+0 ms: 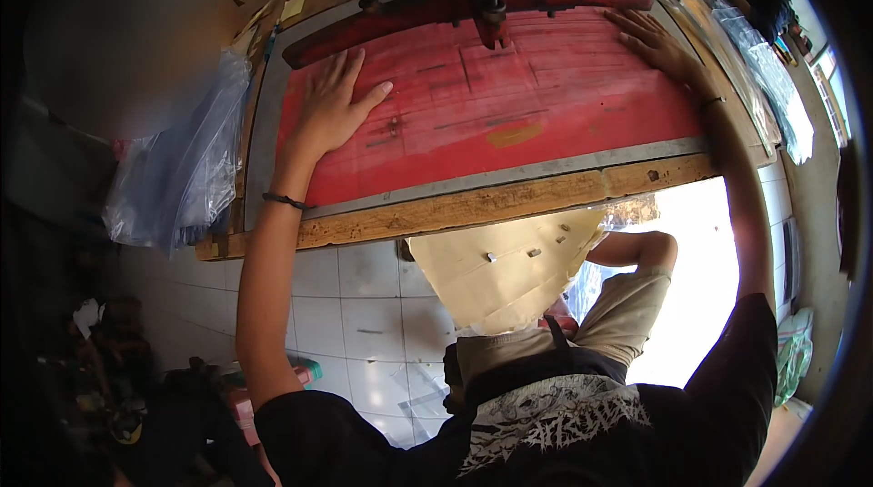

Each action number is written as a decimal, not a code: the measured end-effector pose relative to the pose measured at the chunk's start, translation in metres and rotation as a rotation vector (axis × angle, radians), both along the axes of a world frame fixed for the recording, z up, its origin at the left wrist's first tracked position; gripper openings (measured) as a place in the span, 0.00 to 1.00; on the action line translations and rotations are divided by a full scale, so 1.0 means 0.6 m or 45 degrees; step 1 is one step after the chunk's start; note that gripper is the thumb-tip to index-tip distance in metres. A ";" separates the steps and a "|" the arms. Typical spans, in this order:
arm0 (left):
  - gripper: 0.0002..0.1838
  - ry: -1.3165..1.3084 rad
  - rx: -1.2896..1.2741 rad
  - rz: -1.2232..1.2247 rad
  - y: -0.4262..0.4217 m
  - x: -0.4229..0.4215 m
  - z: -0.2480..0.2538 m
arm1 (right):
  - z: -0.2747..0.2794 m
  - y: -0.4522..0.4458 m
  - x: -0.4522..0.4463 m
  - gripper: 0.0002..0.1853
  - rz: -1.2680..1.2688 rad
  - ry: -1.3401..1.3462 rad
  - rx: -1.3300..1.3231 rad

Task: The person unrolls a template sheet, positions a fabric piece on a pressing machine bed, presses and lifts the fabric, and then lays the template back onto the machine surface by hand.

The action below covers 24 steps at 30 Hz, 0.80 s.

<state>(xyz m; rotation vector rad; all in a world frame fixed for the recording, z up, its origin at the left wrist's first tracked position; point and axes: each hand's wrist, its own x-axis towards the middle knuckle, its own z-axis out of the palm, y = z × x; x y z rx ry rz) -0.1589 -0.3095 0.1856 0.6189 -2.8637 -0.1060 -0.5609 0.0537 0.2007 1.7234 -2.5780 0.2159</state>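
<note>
Left hand (338,110) and right hand (657,43) lie open, grasping nothing, on the red sheet (464,114); fingers near the far bar (391,17) risk pinching if it drops.

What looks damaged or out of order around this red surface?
The red surface is streaked with dark lines and has a brownish patch near its front edge, so it looks worn. The wooden edge below has a dark spot. Clear plastic sheets hang crumpled at the left.
</note>
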 end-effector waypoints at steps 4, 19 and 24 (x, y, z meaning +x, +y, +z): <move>0.45 -0.004 0.023 0.031 0.006 0.006 0.000 | 0.003 0.009 0.012 0.31 0.015 -0.016 -0.027; 0.43 0.086 0.086 -0.134 -0.037 -0.016 -0.001 | 0.000 0.055 0.001 0.31 -0.098 -0.680 -0.693; 0.42 0.046 0.126 -0.078 -0.040 -0.022 0.003 | -0.032 0.046 0.007 0.30 0.027 0.198 -0.335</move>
